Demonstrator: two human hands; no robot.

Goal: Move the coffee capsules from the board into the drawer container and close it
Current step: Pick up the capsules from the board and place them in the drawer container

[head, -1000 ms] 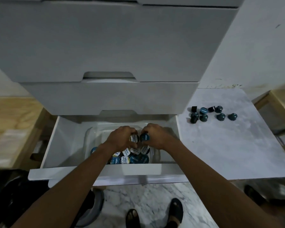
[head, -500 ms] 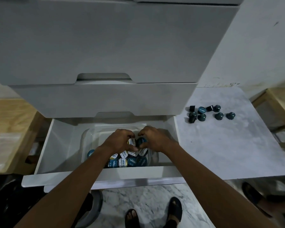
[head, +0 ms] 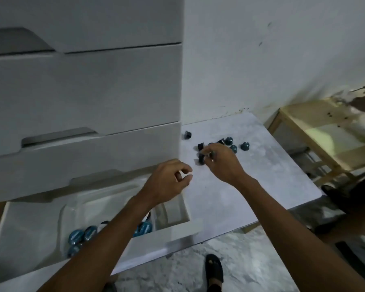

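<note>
Several dark teal coffee capsules [head: 245, 146] lie scattered on the marble board [head: 261, 178] to the right of the drawer unit. My right hand [head: 220, 163] is over the near ones, fingers pinching a capsule [head: 201, 158]. My left hand [head: 167, 183] hovers at the board's left edge above the open bottom drawer [head: 30, 234], fingers curled and holding nothing. Inside the drawer a clear plastic container [head: 114, 203] holds several blue-lidded capsules [head: 80, 237], partly hidden by my left forearm.
Closed white drawers [head: 82, 98] stack above the open one. A wooden stool frame [head: 325, 140] stands right of the board, against the white wall. My sandalled foot [head: 214, 270] is on the marble floor below.
Both hands have left the container in the drawer and moved right and up to the board. The right hand now pinches a capsule there. The view has swung right.
</note>
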